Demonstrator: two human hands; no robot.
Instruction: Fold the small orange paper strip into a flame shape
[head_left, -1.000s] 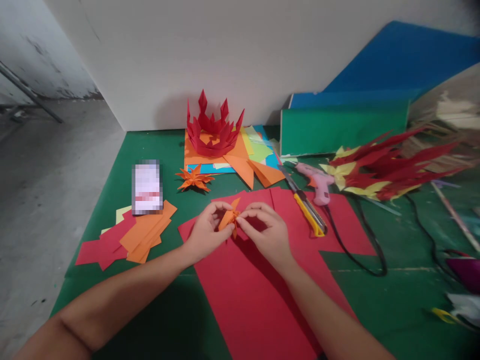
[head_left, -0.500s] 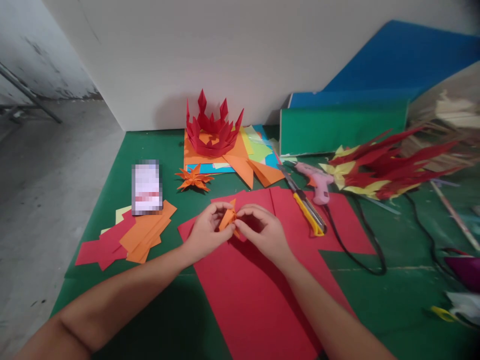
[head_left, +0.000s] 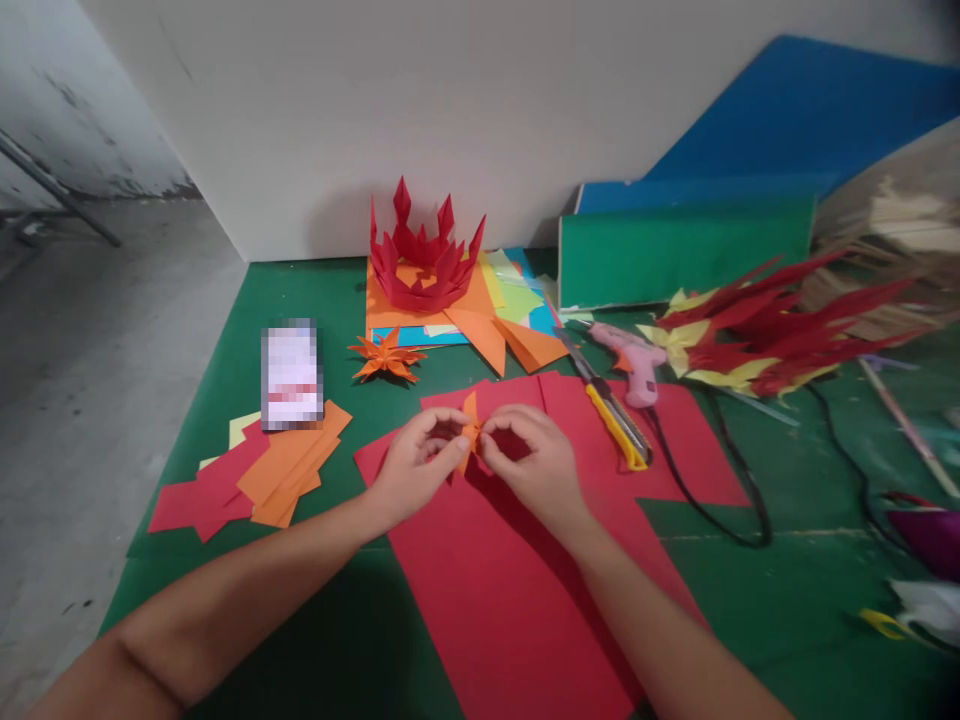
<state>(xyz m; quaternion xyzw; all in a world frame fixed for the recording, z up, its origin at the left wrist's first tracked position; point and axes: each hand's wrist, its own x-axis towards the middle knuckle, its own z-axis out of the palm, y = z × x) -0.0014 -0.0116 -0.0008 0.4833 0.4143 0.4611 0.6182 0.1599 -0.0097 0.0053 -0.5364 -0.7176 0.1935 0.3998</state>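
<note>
Between both hands is a small folded orange paper piece (head_left: 470,408), its points sticking up and down past the fingertips. My left hand (head_left: 420,455) pinches it from the left. On the other side, the thumb and fingertips of my right hand (head_left: 536,460) are closed on its right edge. Both hands hover over red paper sheets (head_left: 517,590). A finished-looking orange paper flower (head_left: 386,357) lies just beyond my left hand. Past it, a red folded paper crown (head_left: 427,265) stands on a stack of coloured paper (head_left: 382,338).
A phone-like blurred rectangle (head_left: 291,375) lies left, by orange and red paper strips (head_left: 296,470). On the right are a yellow utility knife (head_left: 616,425), a pink glue gun (head_left: 634,365) with a black cord, and red-yellow paper flames (head_left: 757,335). A white panel (head_left: 420,100) rises behind the table.
The orange paper piece has been turned, so it now looks narrower and more upright between the fingers. My right hand has shifted slightly right. Other things stay in place.
</note>
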